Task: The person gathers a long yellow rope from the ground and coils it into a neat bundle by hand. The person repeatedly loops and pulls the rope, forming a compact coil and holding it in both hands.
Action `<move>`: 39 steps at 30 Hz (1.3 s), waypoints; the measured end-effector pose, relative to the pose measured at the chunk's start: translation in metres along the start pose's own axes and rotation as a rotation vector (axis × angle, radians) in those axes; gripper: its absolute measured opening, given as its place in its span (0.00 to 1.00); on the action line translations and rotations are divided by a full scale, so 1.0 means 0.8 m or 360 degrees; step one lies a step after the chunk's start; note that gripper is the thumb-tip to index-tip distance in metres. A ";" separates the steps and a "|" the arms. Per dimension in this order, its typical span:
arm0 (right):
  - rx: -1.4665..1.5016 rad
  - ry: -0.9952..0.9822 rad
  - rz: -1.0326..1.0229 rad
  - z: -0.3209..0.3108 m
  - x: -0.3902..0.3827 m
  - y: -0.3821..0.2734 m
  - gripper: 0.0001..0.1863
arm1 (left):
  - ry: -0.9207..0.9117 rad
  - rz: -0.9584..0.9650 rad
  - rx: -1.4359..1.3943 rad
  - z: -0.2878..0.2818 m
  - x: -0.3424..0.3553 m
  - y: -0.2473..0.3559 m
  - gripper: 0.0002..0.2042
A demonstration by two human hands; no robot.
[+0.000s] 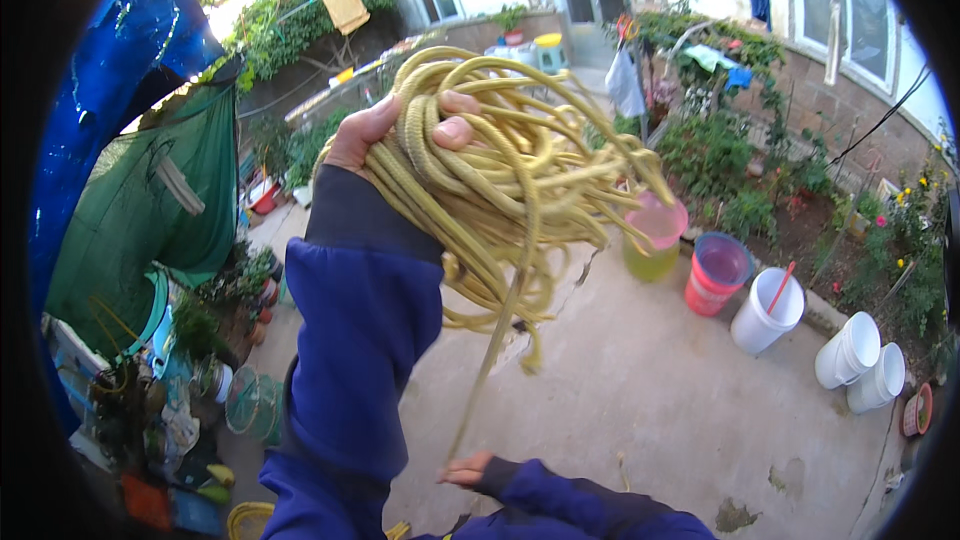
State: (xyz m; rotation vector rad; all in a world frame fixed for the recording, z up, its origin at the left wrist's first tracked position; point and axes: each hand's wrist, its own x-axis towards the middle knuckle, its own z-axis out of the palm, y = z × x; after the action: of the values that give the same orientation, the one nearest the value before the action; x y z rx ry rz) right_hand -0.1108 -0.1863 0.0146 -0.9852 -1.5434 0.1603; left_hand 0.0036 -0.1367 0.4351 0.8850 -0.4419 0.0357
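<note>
My left hand [364, 132] is raised, closed around a thick bundle of yellow rope [470, 165]. Many loops hang out of the bundle to the right, and a loose end dangles below it. From the bundle one strand runs taut down to my right hand [467, 471], low and near my body. The fingers there are partly blurred but appear closed on that strand. Blue sleeves with dark cuffs cover both arms.
On the right, a pink-and-yellow bucket [652, 235], a red bucket [715, 275] and several white buckets [766, 310] line a planted bed. Potted plants, a green mesh basket [254, 406] and clutter stand left. Yellow rope [249, 518] also lies by my feet on the concrete [640, 390].
</note>
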 end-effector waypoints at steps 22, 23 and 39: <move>-0.0569 0.0773 0.1230 -0.511 0.087 -0.189 0.07 | -0.1131 -0.1101 0.0186 -0.096 -0.168 0.052 0.33; -0.0608 0.0745 0.1332 -0.512 0.079 -0.203 0.07 | -0.1053 -0.1166 0.0190 -0.103 -0.172 0.048 0.34; -0.1504 0.0787 0.1371 -0.441 0.037 -0.210 0.15 | 0.0043 -0.0994 0.0746 -0.114 -0.156 -0.021 0.32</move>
State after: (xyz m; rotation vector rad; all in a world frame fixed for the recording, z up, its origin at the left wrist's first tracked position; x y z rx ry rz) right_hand 0.1175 -0.4221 0.2285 -2.2071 -0.6021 -0.2364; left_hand -0.0735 -0.0601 0.3246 1.4521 -0.1132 -0.4366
